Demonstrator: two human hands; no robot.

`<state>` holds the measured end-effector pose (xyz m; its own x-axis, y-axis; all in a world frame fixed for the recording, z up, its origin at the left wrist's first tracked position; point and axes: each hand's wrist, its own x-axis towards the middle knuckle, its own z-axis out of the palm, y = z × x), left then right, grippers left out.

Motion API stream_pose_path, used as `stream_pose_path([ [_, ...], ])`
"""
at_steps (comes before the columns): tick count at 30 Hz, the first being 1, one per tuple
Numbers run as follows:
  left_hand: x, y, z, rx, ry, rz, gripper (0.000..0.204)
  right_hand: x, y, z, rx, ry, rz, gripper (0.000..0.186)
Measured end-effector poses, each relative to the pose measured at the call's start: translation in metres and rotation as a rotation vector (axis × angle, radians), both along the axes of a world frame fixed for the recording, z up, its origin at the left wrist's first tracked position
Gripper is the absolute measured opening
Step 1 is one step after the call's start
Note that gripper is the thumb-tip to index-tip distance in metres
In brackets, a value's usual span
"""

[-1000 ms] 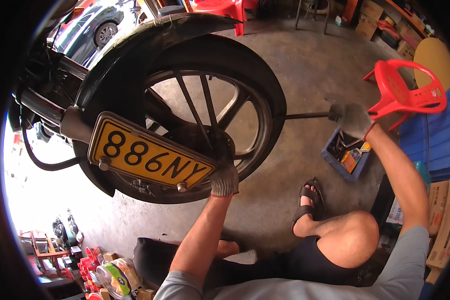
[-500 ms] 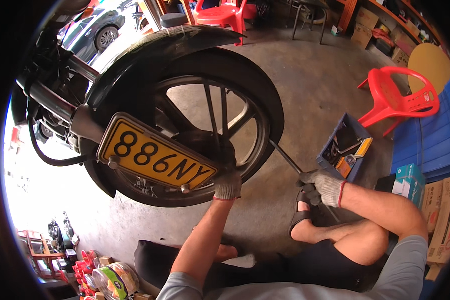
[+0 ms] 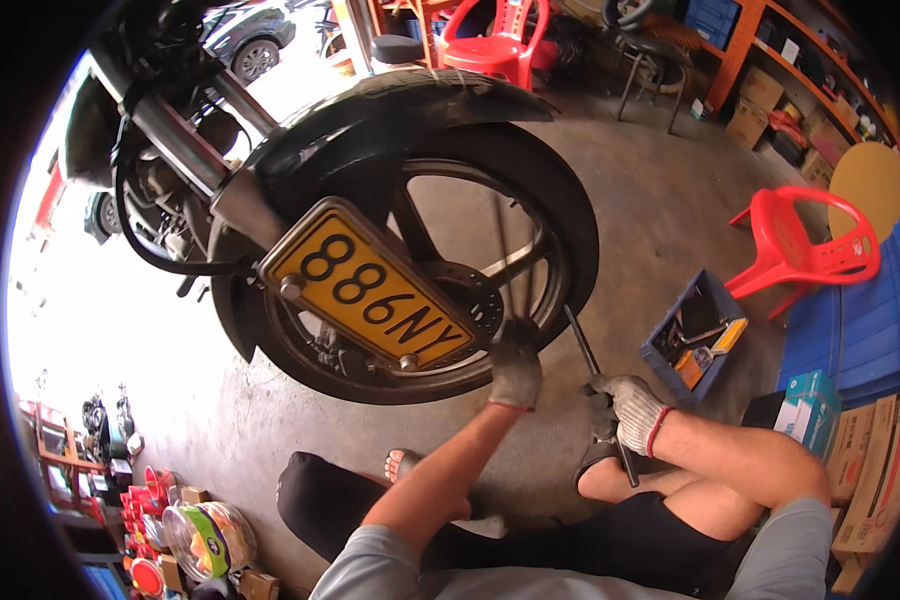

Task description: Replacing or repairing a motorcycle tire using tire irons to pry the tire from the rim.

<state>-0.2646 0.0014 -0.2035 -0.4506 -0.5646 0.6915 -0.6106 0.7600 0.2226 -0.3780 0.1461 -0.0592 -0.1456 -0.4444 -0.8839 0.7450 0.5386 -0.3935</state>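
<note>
A motorcycle front wheel with a black tyre (image 3: 576,215) and spoked rim stands in front of me, with a yellow licence plate (image 3: 365,290) fixed beside it. My left hand (image 3: 516,372), in a grey work glove, is closed at the near right of the rim. Thin dark bars (image 3: 503,250) rise from it across the wheel opening; they are blurred. My right hand (image 3: 630,412), in a pale knitted glove with a red cuff, is closed around a long dark tyre lever (image 3: 585,345). The lever's far tip meets the tyre's right edge; its lower end sticks out below the hand.
A blue crate (image 3: 694,335) of tools and small boxes sits on the floor at right, beside a red plastic chair (image 3: 805,240). Cardboard boxes (image 3: 878,470) are stacked at far right. Behind stand a second red chair (image 3: 490,50) and orange shelving (image 3: 738,50). A clear tub (image 3: 208,540) stands lower left.
The wheel and plate appear further right, with the plate tilted more steeply. My left hand has moved right and up with the thin bars. The right-hand lever now stands steeper.
</note>
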Motion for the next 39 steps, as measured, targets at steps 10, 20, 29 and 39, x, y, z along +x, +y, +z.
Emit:
stream_pose_path([
  [10, 0.049, 0.063, 0.001, 1.377, 0.691, -0.392, 0.023, -0.03, 0.009, 0.008, -0.122, 0.128, 0.125, 0.018],
  [20, 0.218, 0.041, 0.26, 0.883, 0.378, -0.466, 0.04, -0.069, 0.005, 0.014, -0.234, 0.095, 0.151, 0.023],
  [29, 0.45, 0.002, 0.152, 0.708, 0.993, 0.309, 0.019, -0.099, 0.005, 0.002, -0.289, 0.258, 0.185, 0.028],
  [39, 0.525, 0.137, -0.154, 1.104, 0.521, 1.602, 0.024, -0.093, 0.013, 0.016, -0.186, 0.413, 0.21, 0.028],
])
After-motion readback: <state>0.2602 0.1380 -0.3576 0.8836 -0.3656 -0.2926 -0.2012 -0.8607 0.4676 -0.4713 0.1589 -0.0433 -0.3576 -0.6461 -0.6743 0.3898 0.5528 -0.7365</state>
